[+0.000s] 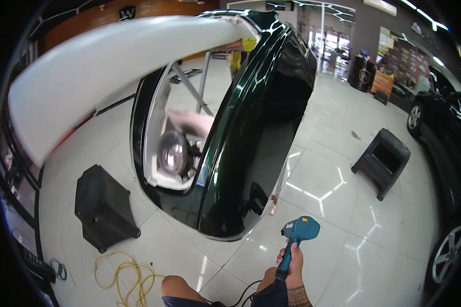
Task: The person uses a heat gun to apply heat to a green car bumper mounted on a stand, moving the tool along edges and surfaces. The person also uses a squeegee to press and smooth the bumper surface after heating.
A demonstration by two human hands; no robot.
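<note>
And here's the right hand (pixel 293 260), wrapped snugly around the handle of a teal heat gun (pixel 306 228) low in the view, right of centre; the tool is held up over the pale tiled floor (pixel 322 204), its head above the fist and its nozzle (pixel 287 228) turned to the left, towards the big dark green car part (pixel 271 102), with a visible gap between the two; the left hand is out of view, so how it stands I cannot tell!

That car part is glossy, full of ceiling-light streaks; a round lamp (pixel 173 152) sits inside its pale-edged opening, and grey struts (pixel 204 82) show beyond; sweeping out at upper left comes a large white curved panel (pixel 118 56), blurred along its outer end; what it is made of I cannot tell.

Down at the bottom, two bare knees (pixel 182 289), the right one just beside the gripping hand; a black cord (pixel 245 292) curves between them; over to the left, loops of yellow cord (pixel 119 276) lie in front of a black stool (pixel 105 207); a second black stool (pixel 381 157) stands on the right; and beyond it, a dark car (pixel 448 138) fills the edge.
</note>
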